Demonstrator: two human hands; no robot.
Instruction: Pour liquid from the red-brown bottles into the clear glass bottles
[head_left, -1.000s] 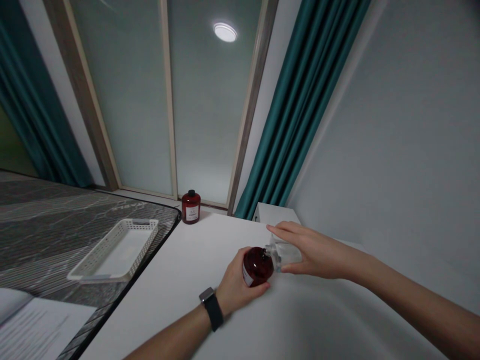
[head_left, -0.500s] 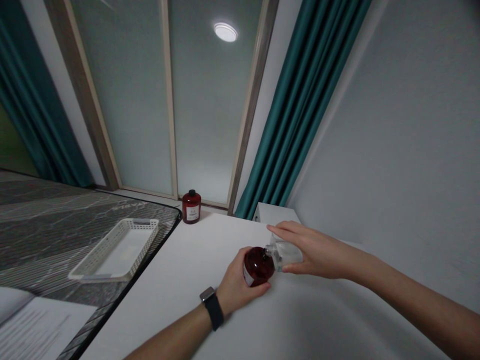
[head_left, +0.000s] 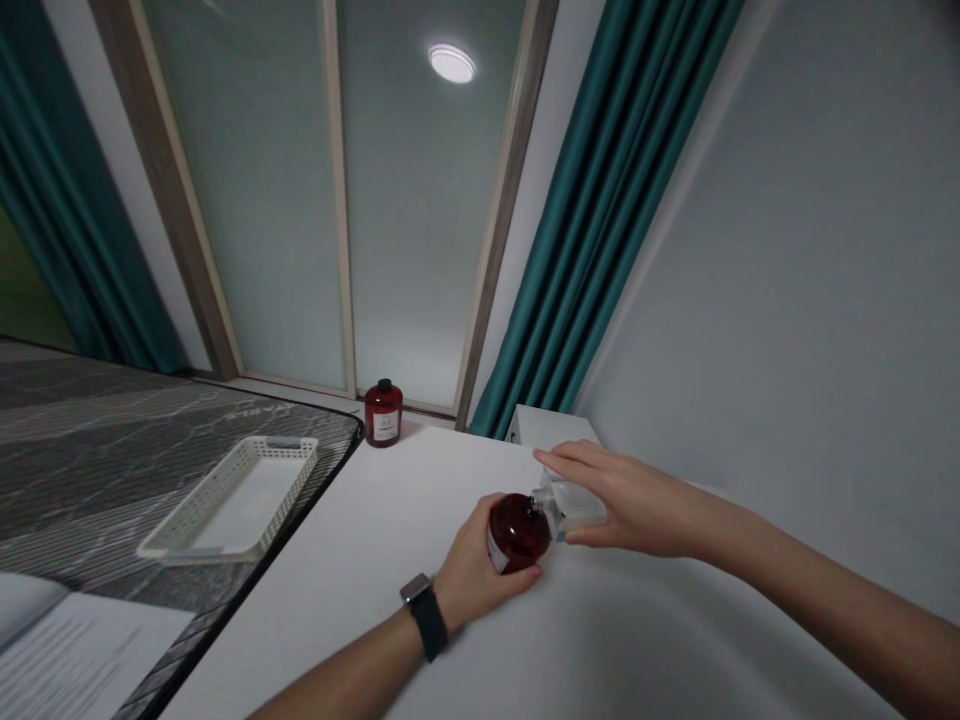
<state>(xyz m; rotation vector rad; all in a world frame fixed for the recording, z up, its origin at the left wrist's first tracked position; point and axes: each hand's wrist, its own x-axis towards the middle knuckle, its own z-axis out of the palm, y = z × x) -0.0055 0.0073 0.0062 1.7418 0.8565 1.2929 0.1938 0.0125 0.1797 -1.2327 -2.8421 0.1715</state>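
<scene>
My left hand [head_left: 476, 565] is wrapped round a dark red bottle [head_left: 519, 533] with a white label, holding it over the white table. A clear bottle [head_left: 574, 505] lies tipped on its side in my right hand [head_left: 611, 495], its neck at the mouth of the red bottle. Whether liquid is flowing between them is too small to tell. Farther back on the table stands a second red bottle [head_left: 383, 414], upright, with a black cap and a white label.
A white perforated basket [head_left: 281, 505] rests on the grey patterned mat [head_left: 150, 430] at left. Near it lies an open book [head_left: 90, 650] with printed pages. A white cabinet [head_left: 555, 425] stands behind the table [head_left: 330, 600], before a green curtain [head_left: 577, 250] and glass doors.
</scene>
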